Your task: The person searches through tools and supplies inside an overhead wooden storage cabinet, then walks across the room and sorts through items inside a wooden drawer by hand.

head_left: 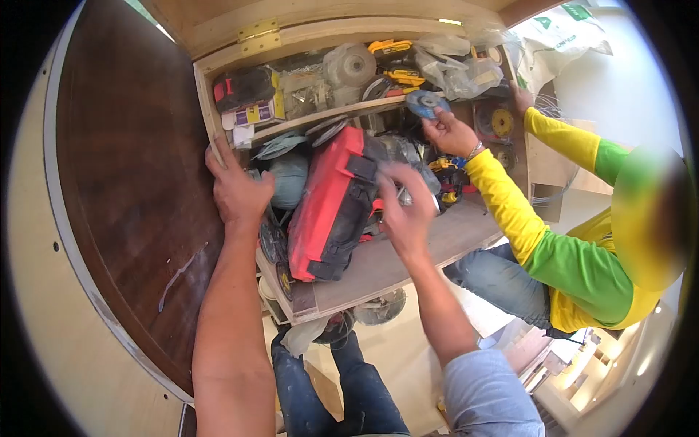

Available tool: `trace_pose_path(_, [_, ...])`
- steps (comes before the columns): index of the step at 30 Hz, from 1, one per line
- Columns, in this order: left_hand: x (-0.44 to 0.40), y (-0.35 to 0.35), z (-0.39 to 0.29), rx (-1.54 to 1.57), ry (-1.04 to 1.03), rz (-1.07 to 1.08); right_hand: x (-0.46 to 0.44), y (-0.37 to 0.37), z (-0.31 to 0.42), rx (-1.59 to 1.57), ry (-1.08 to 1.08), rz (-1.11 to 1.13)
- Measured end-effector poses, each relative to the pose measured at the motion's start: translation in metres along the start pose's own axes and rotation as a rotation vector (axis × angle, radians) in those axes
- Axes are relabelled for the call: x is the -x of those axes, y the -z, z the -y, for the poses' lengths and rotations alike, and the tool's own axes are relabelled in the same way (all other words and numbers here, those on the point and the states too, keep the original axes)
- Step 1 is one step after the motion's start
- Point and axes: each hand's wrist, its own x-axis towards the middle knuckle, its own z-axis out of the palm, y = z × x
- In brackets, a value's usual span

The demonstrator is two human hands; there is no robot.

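My left hand (pixel 240 191) grips the left edge of a wooden tool chest (pixel 202 95), its fingers over the rim and its thumb apart on the inner side. My right hand (pixel 409 211) is slightly blurred beside a red and black toolbox (pixel 328 207). Its fingers are apart, with nothing visible between them; I cannot tell whether they touch the toolbox. The toolbox stands tilted in the chest's lower compartment. Grey-green rolled material (pixel 287 178) lies at its left, near my left thumb. Several discs (pixel 280 144) lie above the roll.
A co-worker in a yellow and green shirt (pixel 582 269) reaches in from the right, one hand (pixel 451 135) holding a blue disc (pixel 426 105). The upper shelf holds yellow tools (pixel 404 76), plastic bags (pixel 473 76) and small boxes (pixel 255 114). A dark brown panel (pixel 131 197) stands at left.
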Motion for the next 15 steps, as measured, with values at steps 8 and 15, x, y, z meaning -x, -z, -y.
trace_pose_path(8, [0.000, -0.001, 0.000, 0.007, -0.001, -0.015, 0.163, 0.080, -0.049, 0.015, -0.823, -0.898])
trace_pose_path(15, [0.001, 0.003, -0.011, -0.011, 0.019, 0.010, 0.182, 0.081, -0.134, 0.025, -1.306, -0.845])
